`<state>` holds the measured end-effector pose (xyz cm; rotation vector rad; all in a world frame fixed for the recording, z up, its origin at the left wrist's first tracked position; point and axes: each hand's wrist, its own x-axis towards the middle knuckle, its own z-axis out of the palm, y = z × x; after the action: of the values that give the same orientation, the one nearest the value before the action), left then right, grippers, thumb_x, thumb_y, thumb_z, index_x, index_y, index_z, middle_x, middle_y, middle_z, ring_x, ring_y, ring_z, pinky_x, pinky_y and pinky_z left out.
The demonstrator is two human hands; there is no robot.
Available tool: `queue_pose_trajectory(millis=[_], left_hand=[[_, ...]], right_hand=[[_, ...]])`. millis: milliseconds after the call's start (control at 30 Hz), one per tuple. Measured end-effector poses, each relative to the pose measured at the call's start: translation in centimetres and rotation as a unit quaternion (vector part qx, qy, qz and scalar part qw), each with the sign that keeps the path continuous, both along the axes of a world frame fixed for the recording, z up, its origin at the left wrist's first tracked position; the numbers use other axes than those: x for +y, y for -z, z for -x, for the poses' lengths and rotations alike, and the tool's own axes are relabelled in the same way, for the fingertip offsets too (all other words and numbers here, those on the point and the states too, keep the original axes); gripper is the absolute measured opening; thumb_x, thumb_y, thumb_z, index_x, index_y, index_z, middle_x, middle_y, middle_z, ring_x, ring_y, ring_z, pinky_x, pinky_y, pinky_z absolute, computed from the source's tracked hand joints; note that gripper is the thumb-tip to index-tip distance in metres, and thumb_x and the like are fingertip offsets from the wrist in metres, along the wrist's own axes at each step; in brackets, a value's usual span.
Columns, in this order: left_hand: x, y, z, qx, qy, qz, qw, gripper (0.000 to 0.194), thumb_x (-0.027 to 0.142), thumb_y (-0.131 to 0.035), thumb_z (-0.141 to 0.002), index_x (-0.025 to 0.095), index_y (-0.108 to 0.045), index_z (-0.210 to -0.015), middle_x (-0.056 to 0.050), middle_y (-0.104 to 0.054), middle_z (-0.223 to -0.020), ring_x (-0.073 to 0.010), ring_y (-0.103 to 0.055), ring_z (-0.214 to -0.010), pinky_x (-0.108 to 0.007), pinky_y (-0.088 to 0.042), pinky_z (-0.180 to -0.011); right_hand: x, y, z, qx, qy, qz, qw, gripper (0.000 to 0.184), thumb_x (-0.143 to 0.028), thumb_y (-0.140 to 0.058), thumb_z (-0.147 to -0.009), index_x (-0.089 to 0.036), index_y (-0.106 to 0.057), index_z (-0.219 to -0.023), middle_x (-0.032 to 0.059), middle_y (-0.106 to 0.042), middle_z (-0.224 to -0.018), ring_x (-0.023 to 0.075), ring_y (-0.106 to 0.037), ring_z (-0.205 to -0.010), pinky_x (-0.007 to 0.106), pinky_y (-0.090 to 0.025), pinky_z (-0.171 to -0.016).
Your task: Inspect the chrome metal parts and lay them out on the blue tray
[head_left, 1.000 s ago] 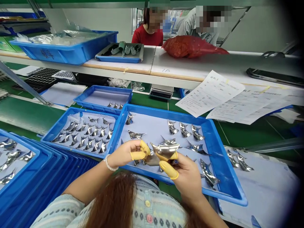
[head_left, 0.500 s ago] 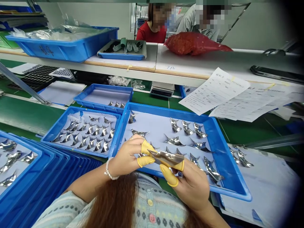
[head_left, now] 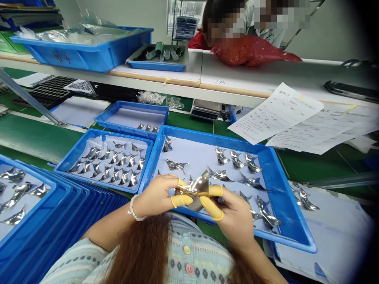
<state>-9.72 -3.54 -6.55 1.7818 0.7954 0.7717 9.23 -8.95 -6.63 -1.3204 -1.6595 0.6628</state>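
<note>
A curved, mirror-polished metal piece (head_left: 197,186) is pinched between my left hand (head_left: 156,193) and my right hand (head_left: 232,215). Yellow finger cots cover the fingertips gripping it. Both hands hover above the near edge of a large blue tray (head_left: 207,135) lined with pale paper. Several similar pointed metal pieces (head_left: 222,156) lie spread on that paper, and my hands hide part of the tray. A beaded bracelet (head_left: 133,208) circles my left wrist.
A blue tray (head_left: 103,132) packed with metal pieces stands left of the large tray, beside a stack of blue trays (head_left: 71,209). Printed papers (head_left: 275,112) lie on the white shelf edge. Two people stand across the shelf, near a red bag (head_left: 251,51).
The metal piece has turned in my fingers and now stands more upright. Both hands stay at nearly the same place, and the view has shifted slightly.
</note>
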Motion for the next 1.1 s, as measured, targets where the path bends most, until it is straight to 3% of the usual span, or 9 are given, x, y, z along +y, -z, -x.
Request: queue_pose_trajectory(millis=[100,167,267,400,533,767,933,1100], left_hand=[[0.0,0.5,-0.4,-0.071,-0.006,0.144,0.987,0.021,0.033,-0.071,-0.071,0.014,-0.063,-0.066,0.0,-0.056,-0.062,-0.0116,-0.049,-0.058,-0.022,-0.038,-0.058],[0.1,0.9,-0.7,-0.153,-0.014,0.238,0.959,0.028,0.038,-0.072,-0.069,0.014,-0.059,-0.066,0.0,-0.056,-0.062,-0.0104,-0.049,-0.055,-0.021,-0.039,-0.054],[0.3,1.5,-1.2,-0.232,-0.032,0.315,0.92,0.037,0.043,-0.076,-0.064,0.013,-0.054,-0.065,0.002,-0.053,-0.058,-0.0081,-0.046,-0.048,-0.019,-0.036,-0.046],[0.5,1.7,-1.7,-0.275,-0.039,0.36,0.891,0.038,0.042,-0.078,-0.062,0.013,-0.052,-0.065,0.004,-0.05,-0.054,-0.0077,-0.046,-0.044,-0.019,-0.035,-0.043],[0.6,2.0,-2.1,-0.289,-0.056,0.386,0.874,0.04,0.041,-0.079,-0.061,0.013,-0.051,-0.065,0.004,-0.046,-0.052,-0.0066,-0.044,-0.048,-0.018,-0.035,-0.048],[0.3,3.0,-3.4,-0.275,-0.028,0.451,0.848,0.04,0.042,-0.079,-0.061,0.011,-0.054,-0.07,0.002,-0.048,-0.06,-0.0078,-0.044,-0.055,-0.02,-0.035,-0.053],[0.2,3.1,-3.8,-0.286,-0.009,0.48,0.829,0.043,0.044,-0.079,-0.06,0.012,-0.052,-0.069,0.002,-0.046,-0.06,-0.0072,-0.043,-0.053,-0.02,-0.036,-0.053],[-0.1,2.5,-3.5,-0.329,-0.021,0.48,0.813,0.045,0.043,-0.082,-0.057,0.013,-0.05,-0.067,0.007,-0.039,-0.052,-0.0032,-0.032,-0.046,-0.016,-0.031,-0.047]], right_hand=[[0.6,0.5,-0.2,0.092,-0.049,0.112,0.988,0.018,-0.033,-0.06,-0.082,-0.018,-0.067,-0.075,-0.0009,-0.058,-0.06,0.0122,-0.048,-0.052,0.023,-0.038,-0.048],[0.8,0.9,-0.4,0.155,-0.093,0.142,0.973,0.023,-0.035,-0.058,-0.084,-0.017,-0.065,-0.071,-0.0013,-0.055,-0.059,0.0117,-0.047,-0.053,0.022,-0.038,-0.05],[0.7,1.3,-0.8,0.219,-0.136,0.173,0.951,0.026,-0.038,-0.058,-0.084,-0.017,-0.064,-0.071,-0.0022,-0.051,-0.055,0.0105,-0.043,-0.05,0.022,-0.035,-0.047],[0.0,1.5,-1.1,0.271,-0.174,0.231,0.918,0.021,-0.035,-0.063,-0.082,-0.017,-0.066,-0.072,0.0007,-0.06,-0.062,0.0092,-0.043,-0.049,0.021,-0.034,-0.045],[-0.9,1.1,-1.2,0.331,-0.196,0.26,0.886,0.015,-0.032,-0.066,-0.08,-0.018,-0.067,-0.075,0.0035,-0.067,-0.07,0.011,-0.051,-0.053,0.022,-0.04,-0.05],[-1.3,0.8,-1.2,0.317,-0.174,0.265,0.894,0.021,-0.037,-0.074,-0.07,-0.016,-0.068,-0.072,0.005,-0.066,-0.066,0.0126,-0.051,-0.054,0.024,-0.041,-0.049],[-1.1,1.2,-1.3,0.368,-0.179,0.262,0.874,0.024,-0.039,-0.076,-0.068,-0.018,-0.064,-0.07,0.0014,-0.061,-0.058,0.0136,-0.053,-0.054,0.023,-0.039,-0.049],[-1.0,2.5,-1.6,0.383,-0.155,0.28,0.866,0.03,-0.043,-0.072,-0.071,-0.018,-0.057,-0.068,-0.0024,-0.054,-0.052,0.0078,-0.034,-0.041,0.021,-0.027,-0.043]])
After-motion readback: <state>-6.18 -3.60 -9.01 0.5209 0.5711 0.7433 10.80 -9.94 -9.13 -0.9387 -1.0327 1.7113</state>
